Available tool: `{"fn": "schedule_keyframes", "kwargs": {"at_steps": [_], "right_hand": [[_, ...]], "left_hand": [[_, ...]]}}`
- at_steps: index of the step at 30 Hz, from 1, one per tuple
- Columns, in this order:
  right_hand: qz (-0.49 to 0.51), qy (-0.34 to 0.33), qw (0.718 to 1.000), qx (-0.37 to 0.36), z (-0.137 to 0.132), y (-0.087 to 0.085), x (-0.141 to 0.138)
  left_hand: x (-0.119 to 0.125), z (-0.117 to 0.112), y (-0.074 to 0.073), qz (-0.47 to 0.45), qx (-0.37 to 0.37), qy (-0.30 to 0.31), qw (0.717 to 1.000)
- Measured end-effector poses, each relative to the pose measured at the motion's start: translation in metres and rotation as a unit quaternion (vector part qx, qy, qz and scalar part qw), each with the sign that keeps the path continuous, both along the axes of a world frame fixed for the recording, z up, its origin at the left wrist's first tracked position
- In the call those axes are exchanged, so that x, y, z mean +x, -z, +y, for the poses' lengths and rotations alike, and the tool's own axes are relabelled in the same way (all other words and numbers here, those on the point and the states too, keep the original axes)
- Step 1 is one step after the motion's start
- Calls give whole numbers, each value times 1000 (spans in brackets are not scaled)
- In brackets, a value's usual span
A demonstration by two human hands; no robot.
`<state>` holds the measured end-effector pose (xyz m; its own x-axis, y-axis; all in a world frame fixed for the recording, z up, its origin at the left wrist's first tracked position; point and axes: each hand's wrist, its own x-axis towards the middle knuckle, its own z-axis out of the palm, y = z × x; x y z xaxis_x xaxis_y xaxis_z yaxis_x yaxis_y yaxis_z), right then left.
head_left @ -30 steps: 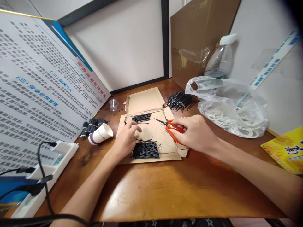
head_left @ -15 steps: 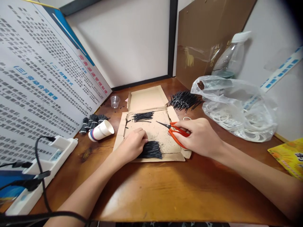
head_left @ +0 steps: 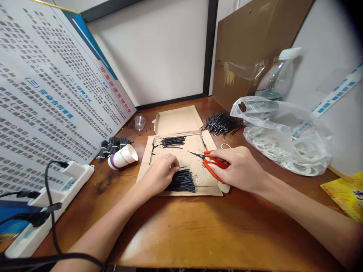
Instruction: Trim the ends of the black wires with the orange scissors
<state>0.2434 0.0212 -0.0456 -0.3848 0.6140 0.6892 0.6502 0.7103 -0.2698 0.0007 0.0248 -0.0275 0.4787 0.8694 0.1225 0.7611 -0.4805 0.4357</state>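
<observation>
My left hand [head_left: 160, 174] rests with curled fingers on a near pile of short black wire pieces [head_left: 181, 181], pinching at them, on a flattened cardboard sheet [head_left: 177, 121]. My right hand [head_left: 241, 168] grips orange-handled scissors [head_left: 211, 161] whose blades point left over the cardboard. A smaller pile of black pieces [head_left: 172, 141] lies at the far side of the sheet. A larger heap of black pieces [head_left: 221, 122] sits on the table behind the cardboard, to the right.
A paper cup [head_left: 123, 156] lies on its side beside bundled black pieces [head_left: 112, 145]. There is a small clear cup [head_left: 140, 122], a power strip with cables [head_left: 56, 196], a printed board at left, a clear plastic bag [head_left: 280, 132], a bottle [head_left: 276, 77], and a yellow booklet [head_left: 346, 194].
My left hand moved from the middle of the cardboard down onto the near pile of black pieces. The right hand with the scissors stayed almost still. The view shifted slightly.
</observation>
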Motion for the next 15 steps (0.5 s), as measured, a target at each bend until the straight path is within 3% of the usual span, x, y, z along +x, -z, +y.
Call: {"fn": "schedule_keyframes", "kwargs": {"at_steps": [7,15], "right_hand": [[26,-16,999,-32,-1,0,-1],[42,-33,998,-41,-3,-3,-1]], "left_hand": [[0,-4,-11,-86,2,-28,996],[3,-7,-13,-139,5,4,990]]}}
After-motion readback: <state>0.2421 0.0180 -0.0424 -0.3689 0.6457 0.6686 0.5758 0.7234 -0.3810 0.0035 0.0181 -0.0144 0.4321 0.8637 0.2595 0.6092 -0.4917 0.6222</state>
